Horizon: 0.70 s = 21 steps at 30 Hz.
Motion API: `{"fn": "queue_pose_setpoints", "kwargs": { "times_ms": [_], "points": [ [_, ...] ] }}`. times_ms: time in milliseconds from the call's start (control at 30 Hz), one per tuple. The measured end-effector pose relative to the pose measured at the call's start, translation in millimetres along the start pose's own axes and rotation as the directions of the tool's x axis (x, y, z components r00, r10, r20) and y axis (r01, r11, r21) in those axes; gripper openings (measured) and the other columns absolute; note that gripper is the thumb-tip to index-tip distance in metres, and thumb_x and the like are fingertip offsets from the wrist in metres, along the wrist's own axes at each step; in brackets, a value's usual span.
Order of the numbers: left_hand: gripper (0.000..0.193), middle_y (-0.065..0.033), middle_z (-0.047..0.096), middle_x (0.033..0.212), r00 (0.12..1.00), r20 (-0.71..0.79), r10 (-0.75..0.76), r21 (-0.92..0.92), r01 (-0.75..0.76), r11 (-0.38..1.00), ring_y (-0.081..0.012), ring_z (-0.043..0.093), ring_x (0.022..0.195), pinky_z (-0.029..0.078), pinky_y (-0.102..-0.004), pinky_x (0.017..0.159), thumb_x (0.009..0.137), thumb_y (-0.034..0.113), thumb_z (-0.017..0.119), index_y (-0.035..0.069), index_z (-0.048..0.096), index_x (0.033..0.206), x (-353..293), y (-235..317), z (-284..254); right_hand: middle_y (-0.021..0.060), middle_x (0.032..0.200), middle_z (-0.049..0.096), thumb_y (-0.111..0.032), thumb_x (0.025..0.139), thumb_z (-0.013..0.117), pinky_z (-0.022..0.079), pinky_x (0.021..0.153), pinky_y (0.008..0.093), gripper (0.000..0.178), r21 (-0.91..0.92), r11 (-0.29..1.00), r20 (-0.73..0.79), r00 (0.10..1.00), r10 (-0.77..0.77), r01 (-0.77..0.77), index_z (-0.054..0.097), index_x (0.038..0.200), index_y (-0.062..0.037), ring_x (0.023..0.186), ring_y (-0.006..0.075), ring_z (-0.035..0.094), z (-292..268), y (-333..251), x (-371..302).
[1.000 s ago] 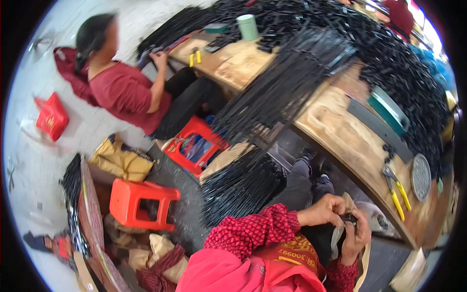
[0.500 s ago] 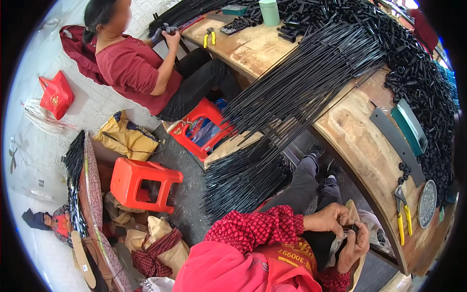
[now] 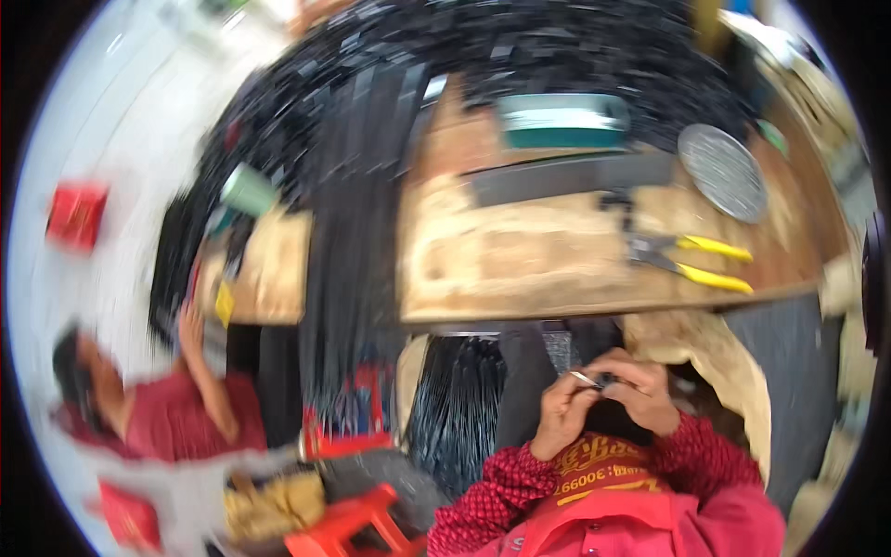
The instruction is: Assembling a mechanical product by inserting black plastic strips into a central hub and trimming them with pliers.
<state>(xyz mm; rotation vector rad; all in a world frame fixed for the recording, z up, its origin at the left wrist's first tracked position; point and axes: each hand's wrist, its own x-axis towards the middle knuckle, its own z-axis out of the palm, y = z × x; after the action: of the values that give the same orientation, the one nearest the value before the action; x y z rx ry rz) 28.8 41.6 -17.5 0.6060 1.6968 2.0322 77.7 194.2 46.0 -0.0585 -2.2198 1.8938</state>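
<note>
Over my lap, just off the table's near edge, both hands meet with fingers bent in a pinch. Between the fingertips is a small black part [image 3: 604, 380], too blurred to make out its shape. My left hand [image 3: 560, 415] grips it from one side, with a thin shiny line by its fingers. From the other side my right hand [image 3: 647, 395] pinches the same part. Past the hands, yellow-handled pliers [image 3: 691, 260] lie on the wooden table [image 3: 520, 255], near a few small black pieces [image 3: 616, 202].
A dark flat bar [image 3: 571, 178], a green tray [image 3: 562, 121] and a round metal dish [image 3: 724, 174] rest on the table. Long black rods [image 3: 357, 186] cross it, before heaped black parts [image 3: 575, 46]. A co-worker [image 3: 186, 413] sits left, near a red stool [image 3: 357, 524].
The view has swung round to the right, so the table now lies straight ahead and the co-worker at lower left. My hands remain together over my lap.
</note>
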Motion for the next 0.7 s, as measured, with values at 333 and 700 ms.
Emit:
{"fn": "queue_pose_setpoints", "kwargs": {
  "times_ms": [333, 700],
  "points": [
    [0.012, 0.0, 0.059, 0.089, 0.983, 0.078, -0.167, -0.357, 0.184, 0.916, -0.0078, 0.056, 0.081, 0.047, -0.023, 0.075, 0.086, 0.009, 0.068, 0.002, 0.059, 0.088, 8.7, -21.5, 1.3, 0.0147, 0.106, 0.064, -0.006, 0.09, 0.059, 0.047, 0.085, 0.031, 0.033, 0.201, 0.979, 0.07, 0.996, -0.063, 0.048, 0.057, 0.121, 0.0029, 0.097, 0.0239, 0.06, -13.5, 12.6, -19.4],
    [0.013, -0.0016, 0.057, 0.087, 0.997, -0.054, -0.059, -0.211, 0.047, 0.976, -0.007, 0.055, 0.074, 0.047, -0.0204, 0.064, 0.083, 0.001, 0.067, -0.001, 0.055, 0.089, 17.8, 1.1, 24.6, 0.0111, 0.094, 0.065, -0.005, 0.084, 0.067, 0.048, 0.078, 0.0292, 0.032, 0.276, 0.954, -0.089, 0.991, -0.097, 0.118, 0.061, 0.115, 0.0005, 0.087, 0.0186, 0.063, -22.3, 12.9, -25.9]
  ]
}}
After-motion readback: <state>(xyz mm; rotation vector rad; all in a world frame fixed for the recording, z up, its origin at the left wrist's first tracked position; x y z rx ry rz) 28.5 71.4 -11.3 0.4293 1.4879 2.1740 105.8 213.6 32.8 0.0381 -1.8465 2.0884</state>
